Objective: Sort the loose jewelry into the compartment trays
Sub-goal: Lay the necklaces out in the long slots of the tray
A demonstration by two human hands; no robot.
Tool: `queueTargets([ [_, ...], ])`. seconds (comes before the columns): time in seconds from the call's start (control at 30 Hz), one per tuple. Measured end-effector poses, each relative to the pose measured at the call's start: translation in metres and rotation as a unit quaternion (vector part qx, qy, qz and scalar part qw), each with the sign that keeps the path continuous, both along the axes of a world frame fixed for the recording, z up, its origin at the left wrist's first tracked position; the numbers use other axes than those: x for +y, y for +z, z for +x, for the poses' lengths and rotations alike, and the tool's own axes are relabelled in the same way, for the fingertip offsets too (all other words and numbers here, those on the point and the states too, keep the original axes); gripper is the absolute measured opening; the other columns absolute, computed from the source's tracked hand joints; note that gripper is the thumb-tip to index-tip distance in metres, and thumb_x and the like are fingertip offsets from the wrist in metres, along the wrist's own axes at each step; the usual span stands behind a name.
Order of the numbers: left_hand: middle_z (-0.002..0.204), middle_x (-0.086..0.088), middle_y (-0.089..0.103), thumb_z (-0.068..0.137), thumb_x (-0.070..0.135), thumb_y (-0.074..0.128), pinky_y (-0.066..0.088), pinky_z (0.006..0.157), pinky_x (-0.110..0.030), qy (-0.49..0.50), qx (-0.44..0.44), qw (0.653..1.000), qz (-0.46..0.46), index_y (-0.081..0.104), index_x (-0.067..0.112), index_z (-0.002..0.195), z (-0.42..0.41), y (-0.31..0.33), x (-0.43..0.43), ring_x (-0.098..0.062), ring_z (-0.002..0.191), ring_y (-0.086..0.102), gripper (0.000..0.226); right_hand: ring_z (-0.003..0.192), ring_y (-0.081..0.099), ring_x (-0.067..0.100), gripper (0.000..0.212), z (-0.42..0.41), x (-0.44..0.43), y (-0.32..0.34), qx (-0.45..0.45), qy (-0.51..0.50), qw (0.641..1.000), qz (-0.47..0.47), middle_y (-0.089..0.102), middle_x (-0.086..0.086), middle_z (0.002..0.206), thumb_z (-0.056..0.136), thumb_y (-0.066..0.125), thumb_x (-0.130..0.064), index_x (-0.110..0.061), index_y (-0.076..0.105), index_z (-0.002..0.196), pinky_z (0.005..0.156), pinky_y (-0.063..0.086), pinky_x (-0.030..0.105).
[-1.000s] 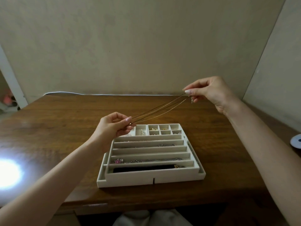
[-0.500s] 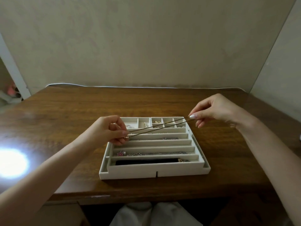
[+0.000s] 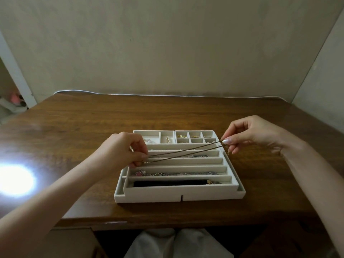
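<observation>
A thin gold chain necklace [image 3: 184, 152], doubled into two strands, is stretched taut just above the white compartment tray [image 3: 178, 196]. My left hand [image 3: 122, 149] pinches its left end over the tray's left side. At the tray's right edge my right hand [image 3: 249, 133] pinches the other end, and a small clasp dangles below the fingers. The tray has long slots in front and small square cells at the back. One slot holds a silver chain with a pink charm [image 3: 139, 173], another a black band [image 3: 167, 183]. Gold pieces [image 3: 181, 136] lie in the back cells.
The tray stands in the middle of a brown wooden table [image 3: 74, 127] set against a beige wall. A bright light glare [image 3: 14, 180] marks the table's left side. My knees in light trousers [image 3: 176, 243] show below the front edge.
Both hands have come down with the necklace, from well above the tray to just over its long slots. The strands now lie almost level, and the right hand dropped the most.
</observation>
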State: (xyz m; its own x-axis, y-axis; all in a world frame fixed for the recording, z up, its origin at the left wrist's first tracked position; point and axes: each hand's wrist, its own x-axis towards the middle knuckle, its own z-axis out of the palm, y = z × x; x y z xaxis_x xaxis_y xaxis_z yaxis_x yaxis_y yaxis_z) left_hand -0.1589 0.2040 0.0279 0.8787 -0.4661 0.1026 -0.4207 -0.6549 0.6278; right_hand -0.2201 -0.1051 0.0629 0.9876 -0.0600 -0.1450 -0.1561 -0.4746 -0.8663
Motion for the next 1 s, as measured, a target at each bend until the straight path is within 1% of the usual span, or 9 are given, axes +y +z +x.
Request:
queueTargets([
  [0.13, 0.074, 0.012, 0.062, 0.077, 0.02, 0.074, 0.039, 0.057, -0.01, -0.001, -0.069, 0.994, 0.079, 0.062, 0.027, 0.074, -0.003, 0.001, -0.001, -0.002, 0.069, 0.057, 0.014, 0.068, 0.07, 0.022, 0.01, -0.001, 0.001, -0.001, 0.007, 0.01, 1.0, -0.001, 0.071, 0.018, 0.082, 0.077, 0.066, 0.005, 0.004, 0.066, 0.087, 0.056, 0.056, 0.024],
  [0.33, 0.079, 0.015, 0.059, 0.082, 0.025, 0.068, 0.033, 0.054, -0.009, -0.02, -0.127, 0.974, 0.186, 0.058, 0.03, 0.077, -0.004, -0.001, -0.004, 0.002, 0.07, 0.052, 0.012, 0.064, 0.068, 0.02, 0.008, -0.001, 0.006, -0.001, 0.02, 0.023, 0.999, -0.01, 0.07, 0.018, 0.08, 0.077, 0.065, 0.004, 0.002, 0.067, 0.085, 0.054, 0.055, 0.022],
  [0.47, 0.086, 0.014, 0.054, 0.082, 0.024, 0.067, 0.033, 0.054, -0.012, -0.022, -0.164, 0.963, 0.211, 0.055, 0.031, 0.078, -0.004, -0.001, -0.006, -0.004, 0.076, 0.05, 0.015, 0.064, 0.068, 0.02, 0.008, -0.001, 0.006, -0.002, 0.024, 0.031, 0.999, -0.01, 0.07, 0.018, 0.08, 0.077, 0.065, 0.004, 0.003, 0.067, 0.084, 0.053, 0.055, 0.023],
  [0.6, 0.083, 0.014, 0.054, 0.081, 0.026, 0.068, 0.029, 0.052, -0.015, -0.015, -0.162, 0.96, 0.227, 0.047, 0.032, 0.073, 0.003, -0.002, -0.003, -0.004, 0.073, 0.047, 0.023, 0.064, 0.068, 0.02, 0.008, -0.001, 0.005, -0.004, 0.031, 0.044, 0.998, -0.013, 0.071, 0.017, 0.079, 0.078, 0.065, 0.004, 0.003, 0.066, 0.086, 0.055, 0.056, 0.024],
  [0.7, 0.08, 0.014, 0.055, 0.079, 0.03, 0.071, 0.03, 0.053, -0.015, -0.03, -0.146, 0.965, 0.215, 0.05, 0.032, 0.07, 0.008, -0.001, 0.001, -0.003, 0.071, 0.047, 0.022, 0.064, 0.068, 0.019, 0.009, 0.0, 0.005, -0.007, 0.035, 0.052, 0.998, -0.018, 0.07, 0.015, 0.077, 0.079, 0.064, 0.003, 0.003, 0.067, 0.088, 0.055, 0.056, 0.023],
  [0.77, 0.078, 0.014, 0.057, 0.078, 0.027, 0.072, 0.032, 0.055, -0.013, -0.044, -0.128, 0.976, 0.17, 0.055, 0.032, 0.071, 0.011, 0.003, 0.005, -0.001, 0.07, 0.049, 0.019, 0.063, 0.067, 0.018, 0.009, 0.001, 0.006, -0.008, 0.036, 0.058, 0.997, -0.02, 0.071, 0.014, 0.076, 0.08, 0.064, 0.002, 0.003, 0.067, 0.088, 0.055, 0.055, 0.022],
  [0.83, 0.076, 0.016, 0.058, 0.077, 0.02, 0.073, 0.036, 0.058, -0.012, -0.068, -0.139, 0.981, 0.114, 0.061, 0.032, 0.071, 0.016, 0.007, 0.012, 0.0, 0.07, 0.052, 0.018, 0.062, 0.067, 0.018, 0.009, 0.002, 0.006, -0.008, 0.036, 0.065, 0.997, -0.02, 0.071, 0.014, 0.075, 0.079, 0.065, 0.001, 0.003, 0.068, 0.088, 0.054, 0.054, 0.021],
  [0.93, 0.078, 0.021, 0.056, 0.077, 0.018, 0.073, 0.04, 0.065, -0.009, -0.139, -0.168, 0.971, 0.098, 0.064, 0.038, 0.074, 0.021, 0.007, 0.021, 0.001, 0.082, 0.052, 0.022, 0.063, 0.067, 0.018, 0.01, 0.004, 0.003, -0.007, 0.044, 0.085, 0.995, -0.021, 0.071, 0.013, 0.076, 0.078, 0.066, -0.001, 0.002, 0.069, 0.087, 0.054, 0.055, 0.022],
  [1.0, 0.081, 0.025, 0.052, 0.078, 0.023, 0.07, 0.04, 0.064, -0.012, -0.181, -0.177, 0.961, 0.113, 0.067, 0.041, 0.078, 0.024, 0.002, 0.025, -0.001, 0.085, 0.051, 0.019, 0.063, 0.066, 0.018, 0.011, 0.005, 0.001, -0.005, 0.058, 0.1, 0.993, -0.022, 0.07, 0.014, 0.077, 0.076, 0.067, -0.003, 0.001, 0.07, 0.086, 0.053, 0.054, 0.022],
])
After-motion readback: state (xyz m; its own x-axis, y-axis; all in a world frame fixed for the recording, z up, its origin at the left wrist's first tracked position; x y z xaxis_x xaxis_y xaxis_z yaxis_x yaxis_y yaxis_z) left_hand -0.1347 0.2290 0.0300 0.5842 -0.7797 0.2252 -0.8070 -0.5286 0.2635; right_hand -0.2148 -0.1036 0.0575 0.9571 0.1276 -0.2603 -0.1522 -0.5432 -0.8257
